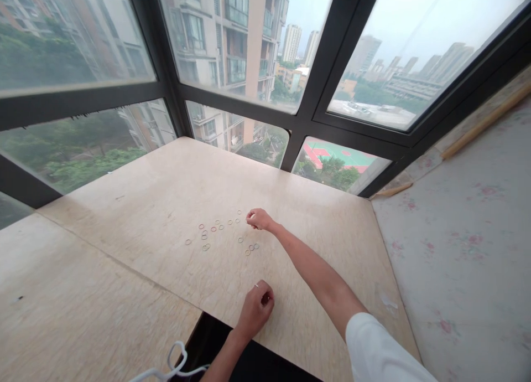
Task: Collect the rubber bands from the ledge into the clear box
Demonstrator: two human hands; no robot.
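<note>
Several small thin rings, looking like rubber bands [221, 227], lie scattered over the marble-patterned surface. Two of them are red bands [201, 226]; the others look yellowish, greenish or dark. My right hand [259, 219] reaches far forward, its fingertips pinched together at the right end of the scatter. Whatever is between those fingertips is too small to make out. Closer to me, my left hand [256, 309] rests near the front edge with its fingers curled into a loose fist, a finger ring on it. The inside of that fist is dark and hidden. A small cluster of bands [251, 248] lies between the two hands.
Dark-framed windows [307, 122] border the far side of the marble-patterned surface [136, 205]. A flowered wall [460, 249] rises on the right. At the front, a white cable [176, 360] loops beside a dark gap [207, 332]. A clear plastic scrap [388, 300] lies near the wall.
</note>
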